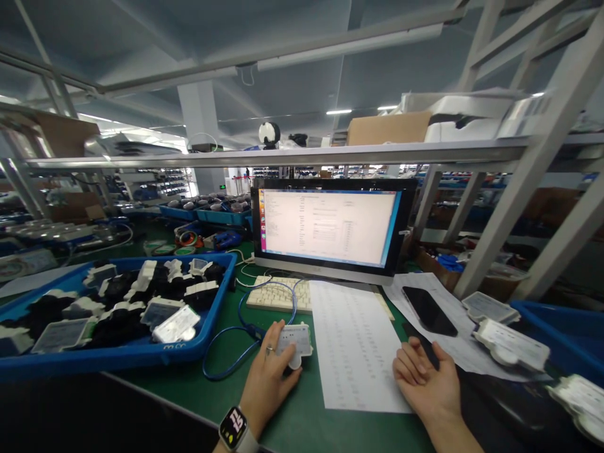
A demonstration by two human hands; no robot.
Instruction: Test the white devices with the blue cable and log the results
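My left hand (268, 377), with a watch on the wrist, rests on a small white device (295, 343) lying on the green mat, fingers wrapped over its near side. A blue cable (245, 327) loops from the device toward the keyboard (278, 294). My right hand (425, 380) lies palm up and empty on the lower right edge of a long printed sheet (353, 340). A monitor (328, 228) with a white window stands behind the sheet.
A blue tray (189, 349) at left holds several white and black devices. A black phone (428, 309) lies on papers at right, beside more white devices (512, 343) and a blue bin (566, 327). Shelf posts rise at right.
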